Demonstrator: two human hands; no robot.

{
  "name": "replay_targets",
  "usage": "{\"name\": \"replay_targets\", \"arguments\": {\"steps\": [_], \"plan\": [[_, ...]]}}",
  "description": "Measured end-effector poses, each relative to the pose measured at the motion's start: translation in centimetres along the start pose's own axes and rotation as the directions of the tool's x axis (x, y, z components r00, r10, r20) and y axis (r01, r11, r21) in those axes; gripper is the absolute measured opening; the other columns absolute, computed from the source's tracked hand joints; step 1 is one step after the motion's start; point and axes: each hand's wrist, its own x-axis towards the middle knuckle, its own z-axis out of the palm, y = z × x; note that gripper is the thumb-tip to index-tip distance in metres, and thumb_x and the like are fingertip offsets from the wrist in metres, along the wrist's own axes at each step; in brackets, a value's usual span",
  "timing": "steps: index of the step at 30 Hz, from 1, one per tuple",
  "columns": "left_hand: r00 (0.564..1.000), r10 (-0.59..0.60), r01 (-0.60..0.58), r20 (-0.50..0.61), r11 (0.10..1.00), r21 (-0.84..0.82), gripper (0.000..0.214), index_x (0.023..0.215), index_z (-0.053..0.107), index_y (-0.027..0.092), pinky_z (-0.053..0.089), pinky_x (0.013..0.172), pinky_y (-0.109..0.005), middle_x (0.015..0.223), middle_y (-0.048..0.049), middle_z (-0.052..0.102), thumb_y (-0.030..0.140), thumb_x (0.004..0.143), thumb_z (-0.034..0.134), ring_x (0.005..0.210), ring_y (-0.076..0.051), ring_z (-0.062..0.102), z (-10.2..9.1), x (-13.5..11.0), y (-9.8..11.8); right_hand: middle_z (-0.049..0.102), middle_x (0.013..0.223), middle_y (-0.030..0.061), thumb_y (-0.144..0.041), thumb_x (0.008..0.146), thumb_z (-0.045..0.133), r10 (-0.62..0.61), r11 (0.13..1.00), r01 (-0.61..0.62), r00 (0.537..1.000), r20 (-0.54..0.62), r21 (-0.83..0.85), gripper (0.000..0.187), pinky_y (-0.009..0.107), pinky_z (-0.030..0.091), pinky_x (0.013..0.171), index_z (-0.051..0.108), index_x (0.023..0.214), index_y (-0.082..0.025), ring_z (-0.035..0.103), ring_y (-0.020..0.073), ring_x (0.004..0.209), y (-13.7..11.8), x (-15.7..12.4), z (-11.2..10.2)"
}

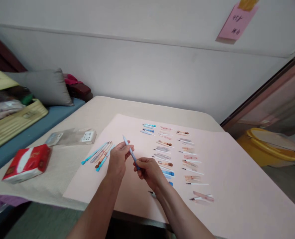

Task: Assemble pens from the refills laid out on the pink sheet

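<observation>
Both my hands hold one thin pale-blue pen-like tool (128,148) above a pink sheet (237,186). My left hand (118,157) pinches its middle, fingers closed. My right hand (148,169) grips its lower blue end, fingers closed. The tool's tip points up and to the left. To the left of my left hand lies a small bunch of blue and brown tools (100,154). To the right lie rows of small capped and uncapped brush pieces (177,156), laid out in columns.
A red and white tissue pack (26,162) and a clear plastic bag (71,136) lie on the beige table cover at left. A yellow basket (13,121) and grey pillow (46,87) sit on the bed. A yellow tub (269,147) stands at right.
</observation>
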Motion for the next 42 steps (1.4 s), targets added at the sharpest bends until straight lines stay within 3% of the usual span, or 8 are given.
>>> {"name": "replay_targets", "arguments": {"steps": [5, 10, 14, 17, 23, 29, 35, 42], "plan": [[0.999, -0.033, 0.031, 0.036, 0.999, 0.045, 0.039, 0.103, 0.061, 0.01, 0.049, 0.071, -0.029, 0.086, -0.0106, 0.065, 0.025, 0.067, 0.067, 0.079, -0.017, 0.06, 0.0, -0.4, -0.1, 0.06, 0.057, 0.0028, -0.029, 0.07, 0.066, -0.011, 1.0, 0.012, 1.0, -0.022, 0.012, 0.02, 0.018, 0.026, 0.039, 0.063, 0.071, -0.009, 0.044, 0.0045, 0.038, -0.1, 0.1, 0.1], [0.988, -0.088, 0.063, 0.131, 0.981, 0.183, 0.05, 0.114, 0.056, 0.013, 0.048, 0.058, -0.029, 0.074, -0.0053, 0.062, 0.028, 0.067, 0.066, 0.062, -0.014, 0.057, 0.2, -1.0, -0.1, 0.064, 0.067, 0.0057, -0.038, 0.073, 0.066, -0.005, 1.0, 0.005, 1.0, 0.011, -0.026, 0.028, 0.017, 0.032, 0.041, 0.064, 0.076, -0.01, 0.051, 0.006, 0.043, -0.5, 0.0, -0.1], [0.986, -0.032, -0.018, 0.162, 0.955, 0.296, 0.045, 0.108, 0.061, 0.013, 0.049, 0.059, -0.029, 0.065, -0.0019, 0.058, 0.03, 0.066, 0.067, 0.059, -0.013, 0.054, -1.1, 0.2, 0.4, 0.068, 0.076, 0.0109, -0.048, 0.078, 0.059, 0.078, 0.993, -0.079, 0.997, -0.025, -0.083, 0.039, 0.019, 0.036, 0.042, 0.063, 0.086, -0.01, 0.06, 0.0118, 0.049, -1.3, -0.1, -0.7], [0.992, -0.018, -0.033, 0.126, 0.922, 0.387, 0.039, 0.096, 0.065, 0.012, 0.047, 0.055, -0.027, 0.064, -0.0025, 0.058, 0.029, 0.062, 0.07, 0.056, -0.013, 0.054, -2.7, 1.7, 0.9, 0.069, 0.077, 0.0114, -0.043, 0.079, 0.059, 0.056, 0.998, -0.059, 0.994, -0.095, -0.027, 0.033, 0.019, 0.039, 0.044, 0.062, 0.086, -0.011, 0.062, 0.0117, 0.051, -2.3, 0.1, -1.4], [0.976, -0.178, 0.152, 0.128, 0.969, 0.193, 0.038, 0.098, 0.06, 0.012, 0.048, 0.061, -0.028, 0.071, -0.0046, 0.06, 0.022, 0.064, 0.071, 0.061, -0.013, 0.058, -3.5, 3.2, 0.6, 0.069, 0.073, 0.0082, -0.032, 0.074, 0.063, -0.006, 0.999, 0.003, 0.997, -0.077, -0.039, 0.02, 0.02, 0.042, 0.048, 0.063, 0.077, -0.012, 0.062, 0.0118, 0.054, -2.8, -0.1, -1.9], [0.97, -0.142, 0.112, 0.196, 0.982, 0.155, 0.04, 0.107, 0.057, 0.012, 0.048, 0.063, -0.029, 0.074, -0.006, 0.061, 0.021, 0.07, 0.067, 0.065, -0.015, 0.059, -2.4, 2.0, 0.8, 0.067, 0.072, 0.0053, -0.026, 0.071, 0.061, -0.036, 0.969, 0.032, 0.999, -0.012, -0.247, 0.015, 0.023, 0.045, 0.05, 0.063, 0.078, -0.013, 0.063, 0.0134, 0.054, -1.3, -0.1, -0.6], [0.968, -0.117, 0.091, 0.222, 0.988, 0.124, 0.043, 0.111, 0.055, 0.013, 0.048, 0.066, -0.03, 0.079, -0.0075, 0.062, 0.021, 0.07, 0.066, 0.069, -0.016, 0.06, -1.9, 1.2, 0.9, 0.064, 0.066, 0.0013, -0.019, 0.066, 0.061, -0.079, 0.95, 0.088, 0.996, 0.042, -0.299, 0.019, 0.024, 0.047, 0.052, 0.063, 0.084, -0.014, 0.064, 0.0144, 0.055, -0.3, 0.2, 0.2], [0.96, -0.101, 0.073, 0.262, 0.991, 0.112, 0.04, 0.109, 0.057, 0.014, 0.048, 0.068, -0.031, 0.081, -0.0084, 0.063, 0.024, 0.071, 0.066, 0.072, -0.016, 0.06, -1.5, 0.8, 0.9, 0.063, 0.059, 0.0, -0.016, 0.061, 0.061, -0.11, 0.948, 0.107, 0.994, 0.004, -0.3, 0.021, 0.023, 0.045, 0.049, 0.062, 0.082, -0.013, 0.063, 0.0147, 0.052, -0.1, 0.4, 0.5]]}}
